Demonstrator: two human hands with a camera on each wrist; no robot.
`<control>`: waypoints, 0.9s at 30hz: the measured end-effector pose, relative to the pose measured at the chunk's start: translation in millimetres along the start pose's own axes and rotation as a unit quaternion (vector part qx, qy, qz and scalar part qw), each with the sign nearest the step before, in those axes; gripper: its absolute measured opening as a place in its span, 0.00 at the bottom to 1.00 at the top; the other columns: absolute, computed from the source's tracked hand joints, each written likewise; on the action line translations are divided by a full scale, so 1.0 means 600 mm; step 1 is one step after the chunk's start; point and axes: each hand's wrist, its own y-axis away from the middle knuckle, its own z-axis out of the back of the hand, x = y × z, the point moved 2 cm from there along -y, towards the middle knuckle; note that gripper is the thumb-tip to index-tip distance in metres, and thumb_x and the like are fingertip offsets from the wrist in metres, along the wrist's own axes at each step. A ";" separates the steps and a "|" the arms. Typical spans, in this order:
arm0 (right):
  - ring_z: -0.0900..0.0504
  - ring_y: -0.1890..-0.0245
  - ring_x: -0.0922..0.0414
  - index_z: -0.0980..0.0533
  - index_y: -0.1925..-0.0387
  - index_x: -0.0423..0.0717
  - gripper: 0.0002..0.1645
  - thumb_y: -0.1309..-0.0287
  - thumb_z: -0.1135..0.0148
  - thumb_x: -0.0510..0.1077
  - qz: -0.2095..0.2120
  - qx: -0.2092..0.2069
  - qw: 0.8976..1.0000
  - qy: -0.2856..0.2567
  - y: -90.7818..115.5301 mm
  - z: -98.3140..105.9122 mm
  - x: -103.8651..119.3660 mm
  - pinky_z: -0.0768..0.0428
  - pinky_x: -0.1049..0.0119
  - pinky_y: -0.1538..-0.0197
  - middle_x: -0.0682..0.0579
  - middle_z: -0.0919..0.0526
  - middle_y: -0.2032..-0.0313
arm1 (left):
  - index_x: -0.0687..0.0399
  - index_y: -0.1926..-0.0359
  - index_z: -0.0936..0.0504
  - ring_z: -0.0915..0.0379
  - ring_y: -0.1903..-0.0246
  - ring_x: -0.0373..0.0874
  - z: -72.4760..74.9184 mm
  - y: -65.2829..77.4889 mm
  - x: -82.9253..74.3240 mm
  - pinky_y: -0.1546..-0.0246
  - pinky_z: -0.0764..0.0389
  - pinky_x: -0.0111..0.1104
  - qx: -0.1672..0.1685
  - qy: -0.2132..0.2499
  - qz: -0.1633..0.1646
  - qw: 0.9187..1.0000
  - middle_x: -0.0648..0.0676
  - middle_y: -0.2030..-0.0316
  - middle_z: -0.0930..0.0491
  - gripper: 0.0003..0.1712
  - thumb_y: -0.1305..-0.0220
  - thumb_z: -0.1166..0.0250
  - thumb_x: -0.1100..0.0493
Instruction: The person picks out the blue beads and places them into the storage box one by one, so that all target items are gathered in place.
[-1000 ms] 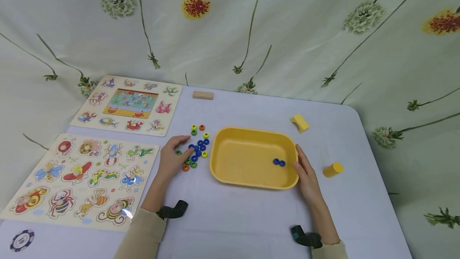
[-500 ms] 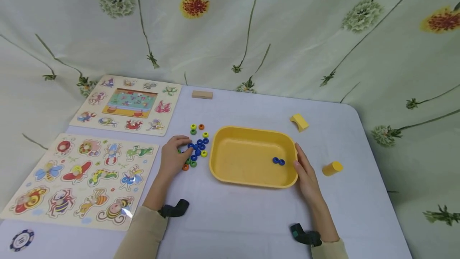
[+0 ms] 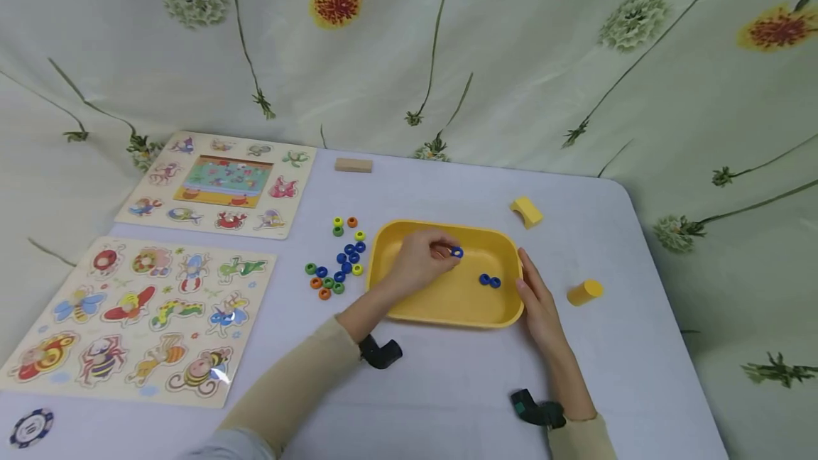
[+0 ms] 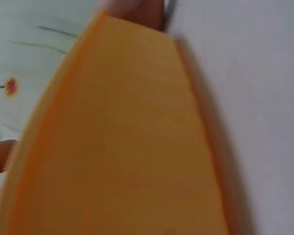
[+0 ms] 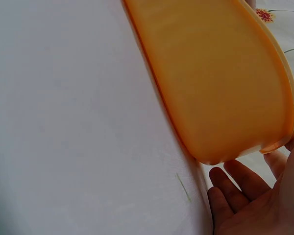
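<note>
My left hand is over the yellow tray, pinching a blue bead at its fingertips. Two blue beads lie side by side on the tray floor near the right end. Against that end rests my right hand, its fairly straight fingers touching the outside wall by the rim. From the right wrist, the fingers show along the tray's rounded end. The tray wall fills most of the left wrist view and hides the held bead there.
Left of the tray lie loose blue, green, yellow and orange beads. Two picture puzzle boards cover the left side. A wooden block, a yellow arch block, a yellow cylinder and a poker chip lie around.
My left hand has lifted a blue bead from the loose beads and moved right, over the tray. The right hand stays at the tray's end. The head view has shifted slightly.
</note>
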 end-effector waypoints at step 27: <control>0.52 0.33 0.59 0.50 0.34 0.65 0.28 0.35 0.60 0.50 0.013 -0.001 1.000 0.015 -0.010 0.002 -0.028 0.50 0.53 0.34 0.63 0.48 0.34 | 0.50 0.59 0.19 0.28 0.68 0.37 -0.047 0.019 -0.020 0.68 0.28 0.23 0.029 -0.192 -0.106 0.975 0.48 0.64 0.23 0.16 0.52 0.34 0.56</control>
